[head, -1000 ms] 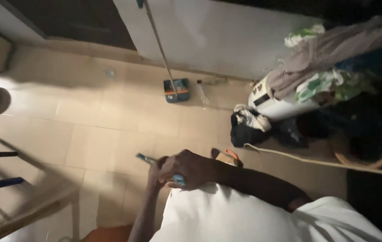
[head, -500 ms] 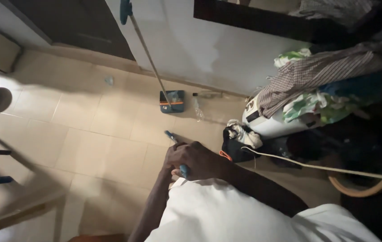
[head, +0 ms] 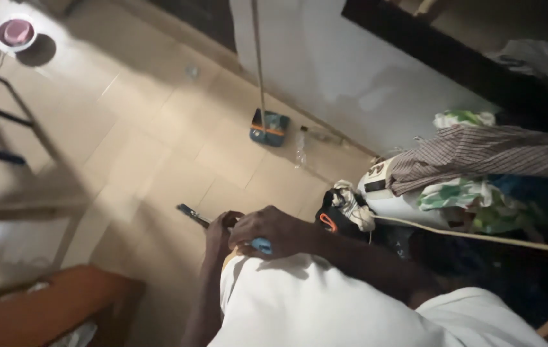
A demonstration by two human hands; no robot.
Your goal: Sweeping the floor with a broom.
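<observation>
- Tool point(head: 192, 214), thin and dark with a blue grip, sits pinched between both hands: right hand point(head: 273, 230) curled over it, left hand point(head: 218, 232) gripping beneath.
- It could slip onto the tiled floor point(head: 158, 148) (the light is dim).

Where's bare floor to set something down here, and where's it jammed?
Free: the beige tiled floor between the metal frame at left and the blue mop head by the white wall. Crowded: right side, where the black bag, white box and heaped clothes sit. Both hands hold a slim blue-handled tool.
</observation>
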